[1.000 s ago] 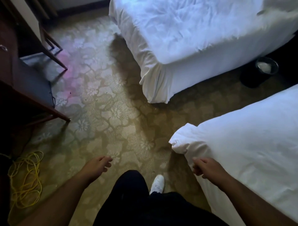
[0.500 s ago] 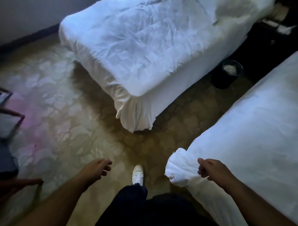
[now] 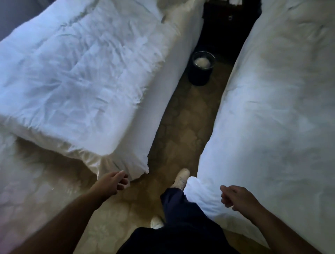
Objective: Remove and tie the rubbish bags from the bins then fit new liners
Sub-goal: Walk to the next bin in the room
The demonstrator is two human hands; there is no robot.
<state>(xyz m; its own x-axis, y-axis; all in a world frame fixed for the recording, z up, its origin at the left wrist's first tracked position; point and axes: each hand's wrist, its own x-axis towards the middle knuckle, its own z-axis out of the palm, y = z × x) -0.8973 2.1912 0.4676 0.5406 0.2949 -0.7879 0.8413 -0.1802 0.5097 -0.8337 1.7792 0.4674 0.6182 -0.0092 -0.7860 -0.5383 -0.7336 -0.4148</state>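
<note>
The dark bin stands upright on the carpet, far down the aisle between the left bed and the right bed, its mouth facing up. My left hand and right hand hang loosely curled, holding nothing.

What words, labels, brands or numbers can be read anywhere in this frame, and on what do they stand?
No text can be read anywhere.
Bin: no label visible.
White shoe: no brand legible.
Pale items on the nightstand at the top edge: too blurred to tell.
</note>
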